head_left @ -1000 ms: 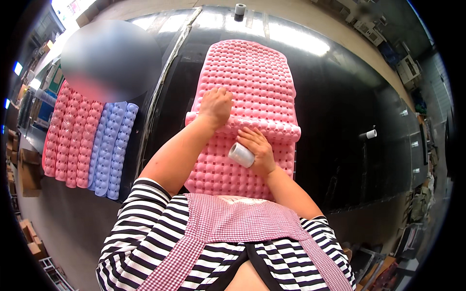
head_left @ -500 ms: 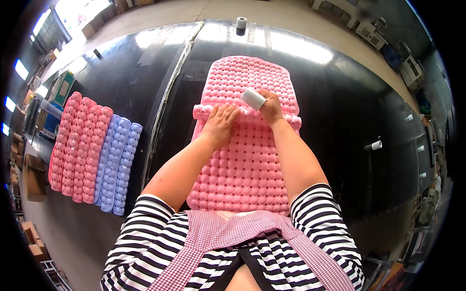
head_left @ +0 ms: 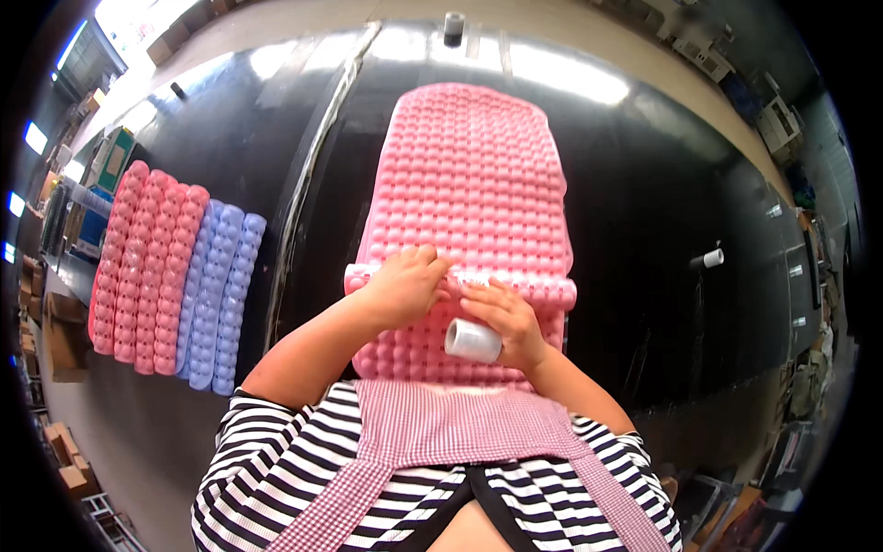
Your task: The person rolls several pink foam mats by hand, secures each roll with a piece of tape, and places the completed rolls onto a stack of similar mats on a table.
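Observation:
In front of me a pink bubbled mat (head_left: 474, 184) lies flat, stretching away from my body. Across its near part is a rolled pink mat (head_left: 552, 293). My left hand (head_left: 409, 287) is curled over the left-middle of this roll, fingers bent and thumb near the middle. My right hand (head_left: 510, 322) rests its fingers on the roll just right of centre. Against its palm that hand also keeps a roll of clear film (head_left: 474, 340), whose open core faces left. The fingers partly hide the middle of the rolled mat.
On the left, several pink rolled mats (head_left: 154, 267) lie beside blue rolled mats (head_left: 221, 294). The black table (head_left: 662, 276) carries a small white roll (head_left: 713, 258) at right and another film roll (head_left: 453, 25) at its far edge. Boxes (head_left: 110, 170) stand beyond the rolled mats.
Both hands have come toward my body with the rolled mat, leaving more flat mat beyond it. The film roll has moved from above the rolled mat to its near side.

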Demonstrator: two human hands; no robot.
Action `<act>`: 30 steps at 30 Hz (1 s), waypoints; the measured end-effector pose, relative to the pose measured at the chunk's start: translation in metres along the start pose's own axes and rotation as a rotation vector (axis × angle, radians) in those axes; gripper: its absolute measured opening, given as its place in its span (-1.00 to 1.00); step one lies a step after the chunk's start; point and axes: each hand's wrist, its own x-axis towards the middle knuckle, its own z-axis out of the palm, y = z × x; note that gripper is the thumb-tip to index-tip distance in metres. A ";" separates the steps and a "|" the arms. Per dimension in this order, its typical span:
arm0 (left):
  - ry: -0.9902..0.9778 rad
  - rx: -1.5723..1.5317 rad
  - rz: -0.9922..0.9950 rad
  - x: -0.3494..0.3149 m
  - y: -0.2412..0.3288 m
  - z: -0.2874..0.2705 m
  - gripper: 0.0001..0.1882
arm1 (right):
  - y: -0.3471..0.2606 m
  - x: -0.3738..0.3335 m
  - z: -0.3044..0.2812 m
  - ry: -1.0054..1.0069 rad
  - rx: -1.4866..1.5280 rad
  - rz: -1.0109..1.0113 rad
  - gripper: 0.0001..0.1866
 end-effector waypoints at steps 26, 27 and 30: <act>0.398 0.257 0.035 0.068 -0.049 0.031 -0.26 | 0.101 0.117 0.000 0.199 0.568 0.421 -0.81; 0.294 0.203 -0.028 0.080 -0.049 0.024 -0.27 | 0.101 0.112 0.000 0.196 0.564 0.417 -0.79; 0.277 0.282 -0.010 0.101 -0.058 0.023 -0.41 | 0.099 0.096 0.013 0.226 -0.034 0.016 -0.73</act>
